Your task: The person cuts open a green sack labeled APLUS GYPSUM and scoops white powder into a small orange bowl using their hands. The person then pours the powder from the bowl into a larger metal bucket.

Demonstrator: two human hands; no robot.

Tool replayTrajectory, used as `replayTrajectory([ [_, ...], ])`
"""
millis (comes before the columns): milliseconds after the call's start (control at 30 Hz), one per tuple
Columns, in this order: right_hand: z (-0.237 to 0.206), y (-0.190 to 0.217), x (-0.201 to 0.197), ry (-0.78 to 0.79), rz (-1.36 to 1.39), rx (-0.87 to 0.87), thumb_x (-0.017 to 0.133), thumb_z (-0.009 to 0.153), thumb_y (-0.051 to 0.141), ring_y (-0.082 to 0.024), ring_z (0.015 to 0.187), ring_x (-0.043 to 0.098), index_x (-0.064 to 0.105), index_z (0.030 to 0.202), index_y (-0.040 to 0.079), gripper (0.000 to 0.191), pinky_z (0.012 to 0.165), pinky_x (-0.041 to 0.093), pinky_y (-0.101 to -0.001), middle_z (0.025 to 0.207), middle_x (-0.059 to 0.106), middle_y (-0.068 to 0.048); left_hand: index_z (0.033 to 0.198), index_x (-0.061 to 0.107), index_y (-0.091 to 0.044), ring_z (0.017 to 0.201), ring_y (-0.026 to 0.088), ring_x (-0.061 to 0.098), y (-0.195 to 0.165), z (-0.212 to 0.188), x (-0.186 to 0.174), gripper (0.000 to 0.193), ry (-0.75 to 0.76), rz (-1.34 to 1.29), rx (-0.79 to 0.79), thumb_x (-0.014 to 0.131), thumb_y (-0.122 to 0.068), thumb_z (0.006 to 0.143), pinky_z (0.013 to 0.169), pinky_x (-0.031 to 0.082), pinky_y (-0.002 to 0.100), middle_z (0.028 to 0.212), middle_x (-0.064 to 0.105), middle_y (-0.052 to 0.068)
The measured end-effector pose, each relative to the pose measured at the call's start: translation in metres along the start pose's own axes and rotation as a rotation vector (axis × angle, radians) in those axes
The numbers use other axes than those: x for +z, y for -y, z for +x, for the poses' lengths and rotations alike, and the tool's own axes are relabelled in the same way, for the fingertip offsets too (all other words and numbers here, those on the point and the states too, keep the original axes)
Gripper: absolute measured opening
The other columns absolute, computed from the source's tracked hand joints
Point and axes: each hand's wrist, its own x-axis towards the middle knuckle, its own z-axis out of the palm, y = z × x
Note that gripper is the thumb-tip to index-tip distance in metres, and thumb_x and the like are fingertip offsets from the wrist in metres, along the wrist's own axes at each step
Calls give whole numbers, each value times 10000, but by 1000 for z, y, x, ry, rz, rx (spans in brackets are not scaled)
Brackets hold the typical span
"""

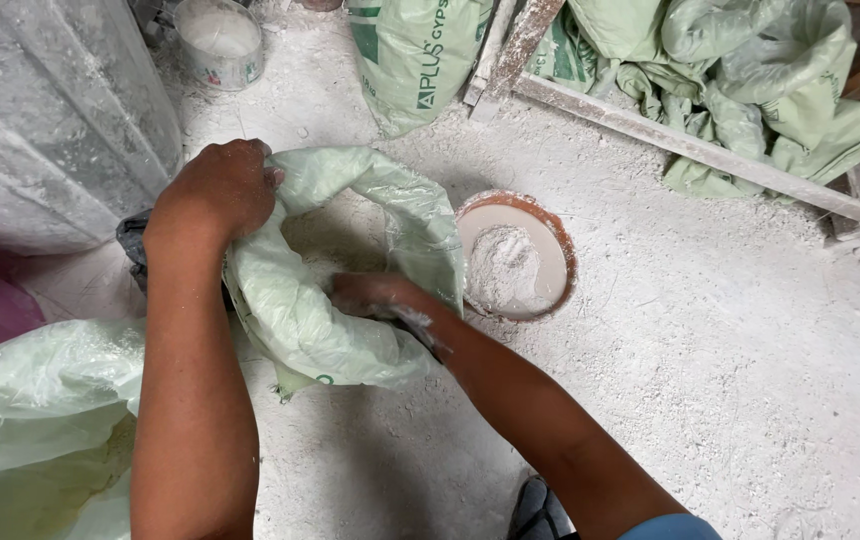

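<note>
- Here, my left hand [218, 190] is shut tight on the rim of the pale green woven plastic sack [350, 290], pulling the mouth wide.
- My right hand [370, 295] reaches down inside the sack mouth. I cannot tell if its fingers are curled or flat, because the sack edge hides them.
- The two hands are apart, one on the rim and one inside.
- The sack stands on the dusty white floor [730, 380], right in front of me, with white powder [335, 235] showing inside it.
- I think it goes best if the left hand keeps the rim up high, so the mouth does not fold in on the right hand.
- I also think slow moves are best, since the powder is fine and can puff up or spill.
- Just beside the sack, on its right, sits a round bowl with a reddish-brown rim [515, 255]. It has a small heap of white powder in it.
- A small round tin with white stuff in it [218, 40] stands well apart, near the top.
- Another full green sack [415, 55] leans up there, and a dusty wooden plank [690, 145] lies over crumpled empty green sacks [750, 70].
- A crumpled pale green bag [40, 420] lies near my left arm.
- A big grey dusty sheet [50, 120] hangs on the left.
- Nothing lies between the sack and the bowl.
</note>
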Motion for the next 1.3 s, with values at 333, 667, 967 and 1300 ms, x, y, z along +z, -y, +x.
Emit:
replayTrajectory([
  [333,-81,-14,-58,-140,1424,48,670,913,386,-243,904,699,692,1137,48,406,753,610,-360,1074,716,-165,1260,657,-38,1189,439,622,4,7,4,364,44,3,-32,546,-306,1040,1009,489,535,1278,659,235],
  [667,-186,-176,-89,-399,1630,34,627,1135,392,-223,845,682,675,1256,-32,444,737,593,-346,1020,718,-130,1324,646,-50,1224,428,619,0,9,5,414,74,20,-118,545,-342,1048,1024,485,533,1320,650,241],
  [967,-206,-223,-72,-596,467,387,670,990,365,-242,986,731,720,1251,20,436,867,602,-388,1144,759,-136,1341,631,-61,1266,424,589,-4,15,10,425,77,51,-168,546,-356,1046,1035,473,538,1367,623,220],
  [1300,-203,-238,-72,-713,296,444,752,942,474,-247,839,743,760,1083,-69,560,774,618,-402,1021,779,-257,1363,618,-80,1245,404,611,-18,6,0,420,88,57,-231,530,-351,1054,1028,475,538,1363,630,198],
])
